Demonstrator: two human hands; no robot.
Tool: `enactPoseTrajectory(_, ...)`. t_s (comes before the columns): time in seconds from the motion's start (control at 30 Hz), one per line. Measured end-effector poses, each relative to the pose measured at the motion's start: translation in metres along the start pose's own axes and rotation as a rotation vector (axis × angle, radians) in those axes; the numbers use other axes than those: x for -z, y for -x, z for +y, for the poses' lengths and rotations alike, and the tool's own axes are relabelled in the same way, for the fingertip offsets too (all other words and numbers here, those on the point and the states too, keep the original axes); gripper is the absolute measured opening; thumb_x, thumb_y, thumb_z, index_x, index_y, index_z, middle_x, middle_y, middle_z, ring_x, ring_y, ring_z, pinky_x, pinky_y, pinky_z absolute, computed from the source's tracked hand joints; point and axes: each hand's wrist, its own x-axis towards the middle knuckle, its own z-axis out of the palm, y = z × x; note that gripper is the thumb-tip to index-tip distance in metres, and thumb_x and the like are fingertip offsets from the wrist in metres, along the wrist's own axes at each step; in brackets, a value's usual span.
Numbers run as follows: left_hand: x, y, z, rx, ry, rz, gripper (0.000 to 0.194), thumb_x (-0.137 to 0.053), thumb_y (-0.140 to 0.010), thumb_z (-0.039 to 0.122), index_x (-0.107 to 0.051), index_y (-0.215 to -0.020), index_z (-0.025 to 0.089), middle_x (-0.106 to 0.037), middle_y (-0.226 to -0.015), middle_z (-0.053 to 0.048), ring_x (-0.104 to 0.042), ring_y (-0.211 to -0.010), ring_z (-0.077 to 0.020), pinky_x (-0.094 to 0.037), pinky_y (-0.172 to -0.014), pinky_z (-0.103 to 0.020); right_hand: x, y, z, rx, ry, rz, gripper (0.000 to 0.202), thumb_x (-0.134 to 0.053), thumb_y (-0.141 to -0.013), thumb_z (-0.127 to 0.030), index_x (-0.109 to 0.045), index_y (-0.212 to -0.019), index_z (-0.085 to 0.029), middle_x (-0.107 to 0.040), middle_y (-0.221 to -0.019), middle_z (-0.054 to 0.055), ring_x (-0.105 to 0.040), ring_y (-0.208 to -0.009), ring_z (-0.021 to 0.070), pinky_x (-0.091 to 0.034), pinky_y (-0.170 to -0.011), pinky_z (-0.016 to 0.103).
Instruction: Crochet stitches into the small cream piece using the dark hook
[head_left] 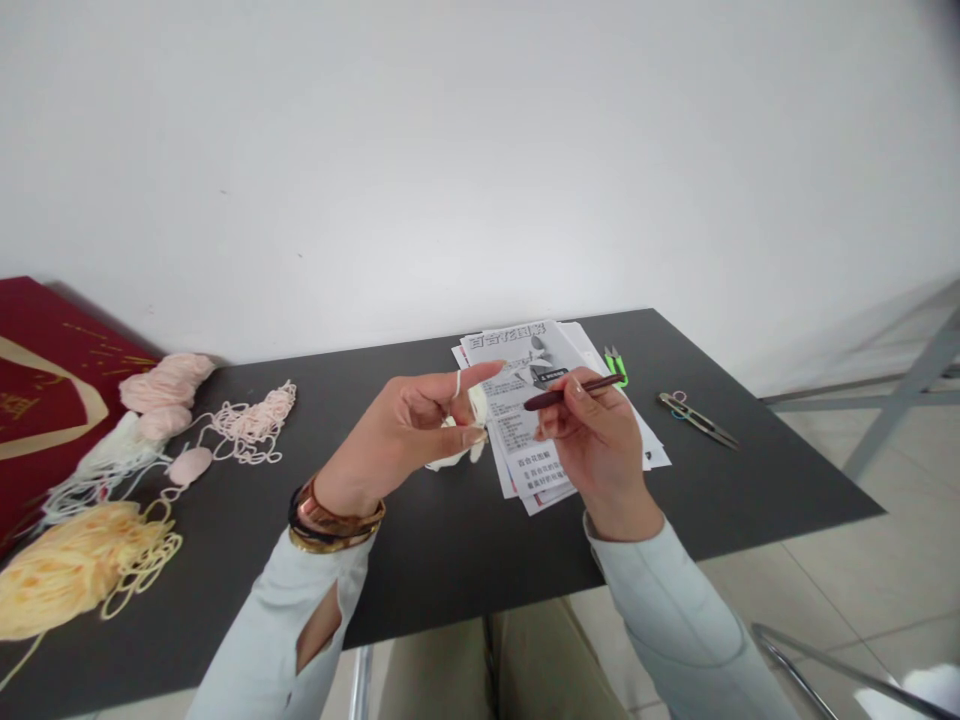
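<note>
My left hand pinches a small piece of white yarn work between thumb and fingers, with a strand passing over the raised index finger. More of the white yarn shows below that hand. In my right hand is a dark red crochet hook, held like a pen and apart from the yarn. Under both hands lies a stack of printed sheets with a flower picture, partly hidden by the fingers.
Green-handled snips and metal thread snips lie right of the papers. On the left are pink yarn, a loose pink tangle, yellow yarn and a red bag. A wall borders the black table.
</note>
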Motion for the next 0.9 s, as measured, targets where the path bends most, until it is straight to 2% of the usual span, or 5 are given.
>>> enactPoseTrajectory(0.2,-0.019,-0.005,-0.007,-0.098,-0.001,0.214,0.017,-0.080,-0.072,0.021,-0.078,-0.088,0.019,-0.074,-0.094,-0.009,-0.064,-0.093,-0.0237,-0.047,-0.075,-0.032,-0.001,-0.006,0.005,-0.208,-0.167,0.051,0.021,-0.086,-0.064,-0.029,-0.071,-0.074,-0.017,-0.071,-0.055,-0.003,-0.065,-0.044,0.0083,-0.057,-0.045,0.013)
enactPoseTrajectory(0.3,-0.031,-0.009,-0.016,-0.079,0.039,0.298,0.040,-0.080,-0.070,0.021,-0.076,-0.110,0.023,-0.074,-0.089,-0.005,-0.061,-0.080,-0.0179,-0.048,-0.070,-0.029,-0.002,-0.005,0.007,-0.219,-0.160,0.064,0.020,-0.084,-0.066,-0.030,-0.072,-0.076,-0.017,-0.073,-0.058,-0.002,-0.068,-0.046,0.0098,-0.059,-0.048,0.015)
enactPoseTrajectory(0.43,-0.037,-0.014,-0.027,-0.066,0.104,0.358,0.046,-0.081,-0.069,0.023,-0.074,-0.114,0.025,-0.073,-0.085,-0.002,-0.054,-0.069,-0.0121,-0.047,-0.064,-0.025,-0.004,-0.005,0.011,-0.160,-0.121,0.094,0.021,-0.083,-0.069,-0.031,-0.072,-0.079,-0.016,-0.075,-0.061,0.000,-0.069,-0.048,0.0105,-0.060,-0.051,0.015)
enactPoseTrajectory(0.73,-0.022,-0.016,-0.022,-0.068,0.081,0.197,0.025,-0.079,-0.073,0.023,-0.079,-0.098,0.022,-0.068,-0.094,-0.003,-0.059,-0.079,-0.0116,-0.047,-0.070,-0.022,-0.005,-0.004,0.012,-0.119,-0.072,0.096,0.021,-0.081,-0.070,-0.032,-0.067,-0.074,-0.017,-0.072,-0.058,-0.001,-0.066,-0.046,0.0098,-0.058,-0.047,0.016)
enactPoseTrajectory(0.9,-0.026,-0.015,-0.020,-0.012,0.098,0.254,0.034,-0.080,-0.071,0.021,-0.077,-0.105,0.023,-0.067,-0.077,0.001,-0.058,-0.068,-0.0116,-0.045,-0.064,-0.024,-0.003,-0.006,0.015,-0.140,-0.065,0.103,0.023,-0.082,-0.070,-0.033,-0.066,-0.075,-0.017,-0.073,-0.058,-0.001,-0.067,-0.046,0.0101,-0.058,-0.048,0.016)
